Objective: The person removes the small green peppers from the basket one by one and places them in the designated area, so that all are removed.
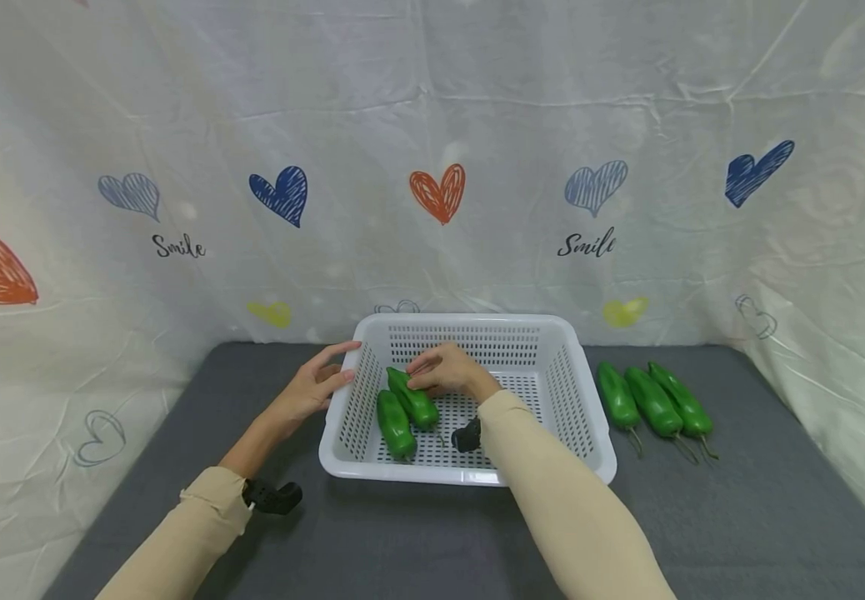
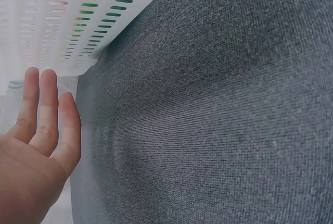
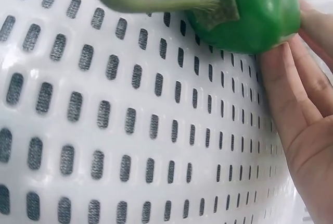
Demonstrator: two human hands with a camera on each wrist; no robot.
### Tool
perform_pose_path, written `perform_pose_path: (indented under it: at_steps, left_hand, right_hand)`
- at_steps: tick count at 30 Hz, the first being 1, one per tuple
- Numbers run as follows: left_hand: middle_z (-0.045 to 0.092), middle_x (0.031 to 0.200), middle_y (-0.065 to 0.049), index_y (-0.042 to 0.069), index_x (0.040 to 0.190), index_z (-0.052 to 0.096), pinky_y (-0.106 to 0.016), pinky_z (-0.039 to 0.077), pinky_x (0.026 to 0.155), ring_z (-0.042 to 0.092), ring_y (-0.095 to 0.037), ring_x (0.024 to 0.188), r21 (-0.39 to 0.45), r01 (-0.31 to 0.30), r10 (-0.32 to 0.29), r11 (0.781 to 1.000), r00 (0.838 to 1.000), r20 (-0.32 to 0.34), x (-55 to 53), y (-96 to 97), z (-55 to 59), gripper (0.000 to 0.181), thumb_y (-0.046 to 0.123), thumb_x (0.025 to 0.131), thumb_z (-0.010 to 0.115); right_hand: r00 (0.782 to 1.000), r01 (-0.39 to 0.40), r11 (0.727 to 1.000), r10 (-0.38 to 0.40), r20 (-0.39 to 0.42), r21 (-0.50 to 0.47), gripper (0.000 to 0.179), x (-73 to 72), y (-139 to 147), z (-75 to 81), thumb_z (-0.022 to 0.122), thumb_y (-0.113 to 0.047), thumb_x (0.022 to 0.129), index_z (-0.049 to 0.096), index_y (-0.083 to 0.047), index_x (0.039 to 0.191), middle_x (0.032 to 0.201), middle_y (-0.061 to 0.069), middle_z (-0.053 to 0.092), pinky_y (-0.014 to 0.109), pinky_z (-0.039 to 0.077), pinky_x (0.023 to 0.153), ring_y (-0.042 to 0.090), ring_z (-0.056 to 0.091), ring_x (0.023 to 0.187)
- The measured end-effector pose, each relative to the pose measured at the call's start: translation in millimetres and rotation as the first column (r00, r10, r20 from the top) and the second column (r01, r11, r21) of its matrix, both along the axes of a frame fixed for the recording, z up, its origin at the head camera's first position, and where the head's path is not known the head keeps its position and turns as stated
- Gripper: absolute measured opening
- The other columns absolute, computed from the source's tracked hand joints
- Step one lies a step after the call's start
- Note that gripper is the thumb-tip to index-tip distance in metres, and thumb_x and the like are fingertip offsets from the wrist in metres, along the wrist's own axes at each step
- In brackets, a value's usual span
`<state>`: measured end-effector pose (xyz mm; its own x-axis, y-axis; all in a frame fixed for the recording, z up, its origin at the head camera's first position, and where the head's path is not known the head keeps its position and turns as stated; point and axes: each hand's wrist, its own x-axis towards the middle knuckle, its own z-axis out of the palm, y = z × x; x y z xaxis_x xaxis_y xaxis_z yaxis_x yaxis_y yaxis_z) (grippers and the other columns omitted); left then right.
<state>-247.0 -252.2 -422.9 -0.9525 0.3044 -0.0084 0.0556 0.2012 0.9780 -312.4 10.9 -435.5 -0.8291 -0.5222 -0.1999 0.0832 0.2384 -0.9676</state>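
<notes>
A white slotted plastic basket [image 1: 470, 477] stands on the grey cloth. Inside it, toward the left, lies one green pepper [image 1: 396, 425]. Beside that one, my right hand [image 1: 447, 371] holds another green pepper [image 1: 419, 408] between thumb and fingers, low over the slotted floor. Its stem and the fingertips on its side show in the right wrist view, where the pepper [image 3: 260, 10] is close to the lens. My left hand [image 1: 311, 387] rests at the basket's left rim with fingers extended; in the left wrist view three fingers of the hand [image 2: 39, 151] reach along the outer wall.
Three more green peppers [image 1: 656, 402] lie side by side on the grey cloth [image 1: 762, 517] to the right of the basket. A white curtain [image 1: 357, 208] printed with hearts and "Smile" hangs behind the table and down both sides.
</notes>
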Motion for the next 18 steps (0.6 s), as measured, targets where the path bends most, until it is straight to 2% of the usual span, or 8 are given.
perform_pose_path:
  at_steps: [9,18]
  left_hand:
    - [0.048,0.126,-0.022,0.029,0.144,0.034,-0.05,0.051,0.071,0.056,-0.035,0.103,-0.012,0.001,-0.001,1.0,1.0,0.004,-0.4,0.7,1.9,0.056,0.027,0.094,0.059]
    - [0.049,0.126,-0.02,0.032,0.142,0.036,-0.049,0.052,0.071,0.057,-0.034,0.103,-0.015,-0.005,0.005,1.0,1.0,0.002,-0.2,0.5,-0.4,0.054,0.028,0.093,0.06]
  right_hand:
    - [1.0,-0.011,1.0,0.011,-0.007,-0.022,0.029,-1.4,3.0,2.1,0.078,-0.004,0.076,0.069,0.0,0.103,0.097,0.01,0.067,0.037,0.053,0.071,0.024,0.065,0.086]
    - [1.0,-0.003,0.995,0.001,-0.02,-0.102,0.035,-6.2,4.1,3.7,0.078,-0.004,0.074,0.067,0.0,0.107,0.101,0.01,0.067,0.038,0.053,0.072,0.027,0.065,0.089]
